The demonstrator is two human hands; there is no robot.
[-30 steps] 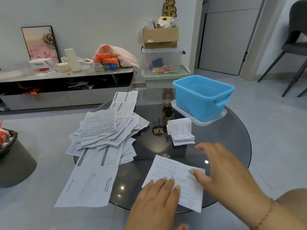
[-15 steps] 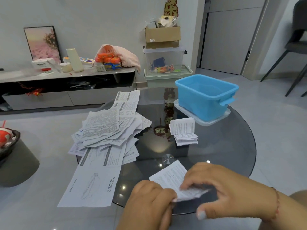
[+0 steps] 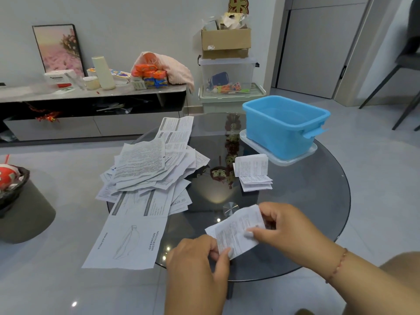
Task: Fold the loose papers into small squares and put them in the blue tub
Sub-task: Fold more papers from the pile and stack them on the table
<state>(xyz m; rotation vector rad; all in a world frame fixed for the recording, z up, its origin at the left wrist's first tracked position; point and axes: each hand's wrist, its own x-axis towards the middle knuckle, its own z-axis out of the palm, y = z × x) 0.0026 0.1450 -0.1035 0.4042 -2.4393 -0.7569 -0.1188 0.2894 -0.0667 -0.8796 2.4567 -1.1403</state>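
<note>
Glass table (image 3: 318, 201): both hands pinch folded paper (image 3: 238, 230), underside hidden.

Pale grey floor tiles (image 3: 375, 169) are catching the ceiling light, and the round dark glass table (image 3: 318, 201) is reflecting it too. A long low console (image 3: 91, 103) is running along the white wall (image 3: 136, 23), with a framed picture (image 3: 60, 50) leaning there. A grey door (image 3: 318, 46) is standing closed beyond stacked storage bins (image 3: 229, 85).

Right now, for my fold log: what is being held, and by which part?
One folded paper, lifted above the glass table: left hand pinches its near lower edge, right hand pinches its right side.
</note>
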